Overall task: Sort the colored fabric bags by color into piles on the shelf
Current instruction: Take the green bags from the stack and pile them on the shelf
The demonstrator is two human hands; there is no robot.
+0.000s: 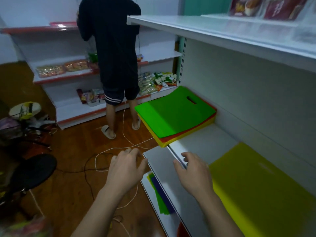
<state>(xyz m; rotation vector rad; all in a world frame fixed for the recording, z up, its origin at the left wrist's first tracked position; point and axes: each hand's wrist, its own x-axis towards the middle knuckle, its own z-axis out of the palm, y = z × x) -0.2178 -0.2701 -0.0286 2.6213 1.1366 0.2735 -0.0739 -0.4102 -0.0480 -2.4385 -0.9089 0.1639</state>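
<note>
My left hand (125,168) and right hand (193,171) hover empty, fingers loosely spread, near the shelf (205,142) edge. The mixed stack (174,115), green bag on top with red and yellow edges beneath, juts over that edge; I judge a careless tug could slide the lot onto the floor. One mixed stack, one yellow pile (261,185) beside my right hand, and one small green-and-blue bunch (159,194) on the shelf below. I cannot count single bags.

Bag stack (176,115) on shelf (205,142), far-left end, overhanging front edge. Single bag (261,183) on same shelf, nearer & to the right. More bags (159,195) on lower shelf (160,165) beneath. Another person (116,57) stands behind-left at other shelving (68,106).
</note>
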